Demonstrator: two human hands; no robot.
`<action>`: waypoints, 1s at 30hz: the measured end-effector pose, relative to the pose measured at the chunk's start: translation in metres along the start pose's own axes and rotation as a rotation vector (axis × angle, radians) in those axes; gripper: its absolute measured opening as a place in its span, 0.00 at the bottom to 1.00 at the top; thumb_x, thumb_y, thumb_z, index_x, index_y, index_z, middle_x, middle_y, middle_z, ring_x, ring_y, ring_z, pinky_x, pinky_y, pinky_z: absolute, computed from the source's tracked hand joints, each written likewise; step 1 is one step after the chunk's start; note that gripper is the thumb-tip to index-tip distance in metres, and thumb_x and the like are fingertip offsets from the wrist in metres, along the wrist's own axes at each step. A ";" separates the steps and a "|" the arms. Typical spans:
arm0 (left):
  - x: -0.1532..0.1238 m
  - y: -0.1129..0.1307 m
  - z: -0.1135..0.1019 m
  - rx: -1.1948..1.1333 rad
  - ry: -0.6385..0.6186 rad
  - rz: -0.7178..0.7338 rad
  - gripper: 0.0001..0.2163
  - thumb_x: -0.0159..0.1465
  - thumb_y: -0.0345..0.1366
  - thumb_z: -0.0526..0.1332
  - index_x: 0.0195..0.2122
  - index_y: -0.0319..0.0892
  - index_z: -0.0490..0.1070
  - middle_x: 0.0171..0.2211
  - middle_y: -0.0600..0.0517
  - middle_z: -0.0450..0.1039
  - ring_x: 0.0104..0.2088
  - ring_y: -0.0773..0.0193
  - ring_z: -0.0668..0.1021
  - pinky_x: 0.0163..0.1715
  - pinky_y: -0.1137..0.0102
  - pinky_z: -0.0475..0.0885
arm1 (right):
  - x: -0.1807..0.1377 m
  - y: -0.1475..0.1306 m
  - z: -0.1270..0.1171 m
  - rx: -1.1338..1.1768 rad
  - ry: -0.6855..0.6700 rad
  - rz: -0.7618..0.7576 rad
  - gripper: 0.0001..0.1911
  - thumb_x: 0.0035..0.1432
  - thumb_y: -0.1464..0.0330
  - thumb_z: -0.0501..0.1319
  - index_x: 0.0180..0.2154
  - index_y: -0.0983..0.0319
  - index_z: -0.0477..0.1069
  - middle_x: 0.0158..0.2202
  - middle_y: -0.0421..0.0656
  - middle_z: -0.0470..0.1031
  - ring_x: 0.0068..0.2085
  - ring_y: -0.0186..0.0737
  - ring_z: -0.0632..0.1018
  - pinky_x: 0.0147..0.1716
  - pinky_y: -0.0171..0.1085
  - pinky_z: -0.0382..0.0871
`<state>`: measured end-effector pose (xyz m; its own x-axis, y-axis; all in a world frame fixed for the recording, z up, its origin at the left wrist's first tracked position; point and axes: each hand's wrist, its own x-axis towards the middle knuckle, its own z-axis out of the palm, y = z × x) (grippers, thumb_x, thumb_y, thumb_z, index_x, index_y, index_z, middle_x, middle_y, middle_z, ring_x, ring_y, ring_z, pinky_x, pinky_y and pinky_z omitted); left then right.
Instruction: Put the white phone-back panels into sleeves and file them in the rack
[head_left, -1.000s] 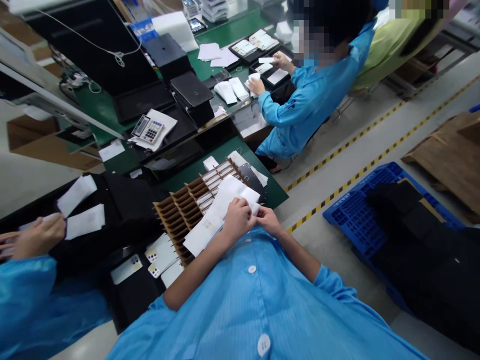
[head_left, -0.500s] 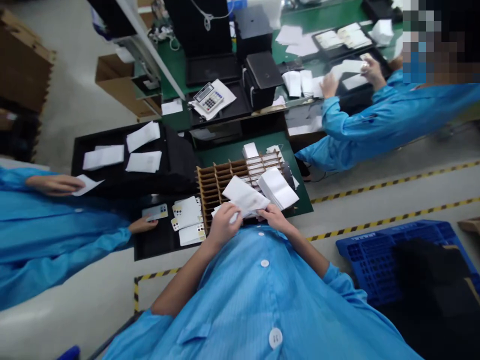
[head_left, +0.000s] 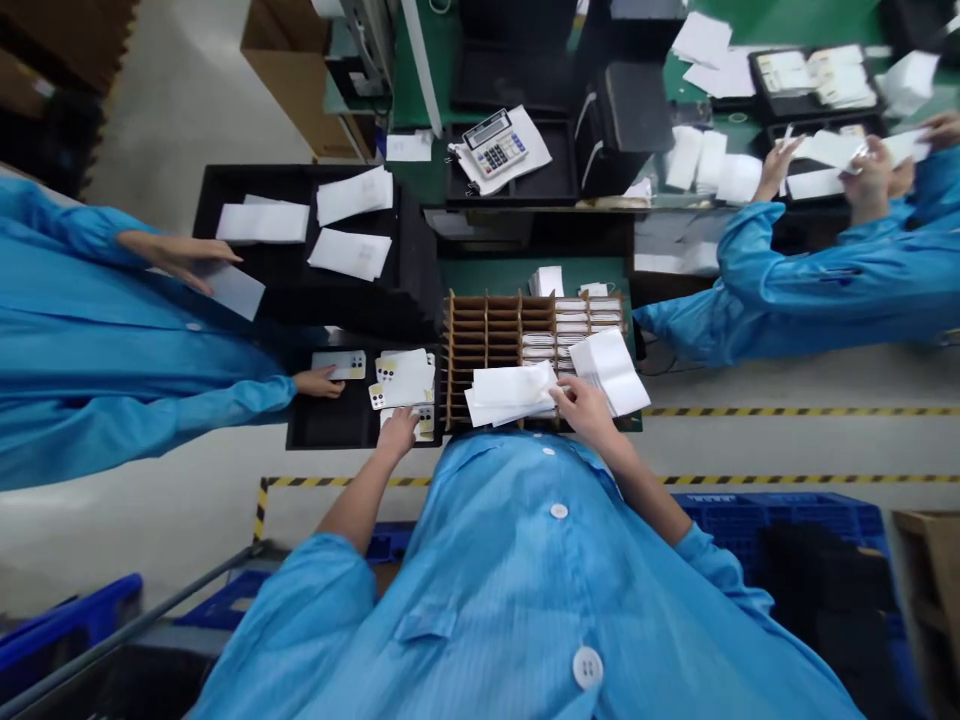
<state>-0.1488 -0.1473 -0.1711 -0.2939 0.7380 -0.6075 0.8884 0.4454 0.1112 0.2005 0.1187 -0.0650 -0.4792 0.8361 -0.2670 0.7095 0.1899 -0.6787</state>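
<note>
My right hand (head_left: 589,412) pinches white paper sleeves (head_left: 514,388) by their right end, above the front of a brown cardboard divider grid (head_left: 466,330). My left hand (head_left: 398,434) reaches into a black tray (head_left: 319,425), its fingers apart and touching the nearest of the white phone-shaped pieces (head_left: 409,382). These pieces carry camera-like circles and yellowish patches in one corner. Folded white sheets (head_left: 611,370) lie on the grid's right side, beside my right hand. White items fill several right-hand cells of the grid; its left cells show bare dividers.
A co-worker's hand (head_left: 319,382) at left holds a phone-shaped piece over the same tray. A second black tray (head_left: 210,215) behind carries stacked white sleeves. Across the bench lies a calculator (head_left: 499,150). Another person's blue sleeve (head_left: 780,265) is at right, a blue pallet (head_left: 727,510) below.
My left hand has left the paper sleeves and moved left to the phone-shaped pieces. My right hand still holds the sleeves. The camera view has turned and shifted.
</note>
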 end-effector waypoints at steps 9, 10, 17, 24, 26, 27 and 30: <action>0.009 -0.015 -0.002 0.043 -0.020 0.117 0.20 0.60 0.28 0.65 0.55 0.45 0.75 0.64 0.39 0.67 0.63 0.43 0.67 0.61 0.54 0.66 | -0.034 -0.015 0.002 0.083 0.012 0.023 0.19 0.65 0.57 0.63 0.50 0.61 0.81 0.30 0.43 0.81 0.32 0.44 0.78 0.37 0.41 0.70; 0.005 -0.018 -0.005 0.063 -0.017 0.120 0.20 0.61 0.30 0.65 0.55 0.45 0.75 0.63 0.39 0.67 0.63 0.42 0.66 0.62 0.54 0.66 | -0.035 -0.017 0.004 0.091 0.006 0.019 0.19 0.65 0.57 0.63 0.50 0.61 0.81 0.30 0.43 0.81 0.31 0.44 0.78 0.38 0.41 0.70; -0.038 -0.019 -0.077 -0.132 0.240 0.104 0.18 0.61 0.41 0.67 0.52 0.45 0.74 0.57 0.42 0.66 0.55 0.46 0.76 0.58 0.59 0.73 | -0.036 -0.039 0.018 0.370 -0.126 -0.013 0.17 0.63 0.58 0.67 0.48 0.60 0.81 0.29 0.41 0.81 0.30 0.41 0.78 0.36 0.39 0.73; -0.039 0.119 -0.155 -0.255 0.381 0.699 0.14 0.62 0.36 0.68 0.49 0.51 0.78 0.60 0.43 0.72 0.61 0.43 0.74 0.63 0.48 0.71 | -0.036 -0.060 0.017 0.850 -0.441 0.014 0.23 0.57 0.54 0.72 0.49 0.60 0.82 0.38 0.41 0.84 0.36 0.41 0.81 0.34 0.36 0.77; -0.029 0.166 -0.163 -0.244 0.372 0.889 0.13 0.64 0.36 0.67 0.50 0.51 0.79 0.60 0.42 0.73 0.61 0.44 0.74 0.63 0.48 0.71 | -0.039 -0.046 0.002 0.845 -0.337 0.025 0.18 0.58 0.54 0.71 0.42 0.60 0.84 0.35 0.40 0.82 0.35 0.41 0.80 0.34 0.36 0.77; -0.022 0.189 -0.167 -0.245 0.376 0.960 0.13 0.65 0.37 0.67 0.51 0.50 0.79 0.61 0.42 0.73 0.62 0.44 0.74 0.64 0.48 0.70 | -0.043 -0.036 -0.008 0.847 -0.249 0.051 0.17 0.57 0.54 0.71 0.40 0.61 0.84 0.33 0.39 0.82 0.34 0.41 0.80 0.34 0.37 0.77; 0.002 0.257 -0.173 -0.338 0.464 0.973 0.12 0.69 0.40 0.65 0.51 0.46 0.78 0.59 0.40 0.73 0.61 0.47 0.73 0.63 0.51 0.70 | -0.064 0.003 -0.039 0.932 0.090 0.220 0.18 0.54 0.54 0.73 0.39 0.61 0.83 0.34 0.42 0.83 0.34 0.44 0.81 0.33 0.39 0.78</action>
<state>0.0182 0.0558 -0.0078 0.3058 0.9315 0.1969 0.6906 -0.3594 0.6277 0.2535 0.0860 -0.0236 -0.3153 0.8482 -0.4256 0.0641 -0.4284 -0.9013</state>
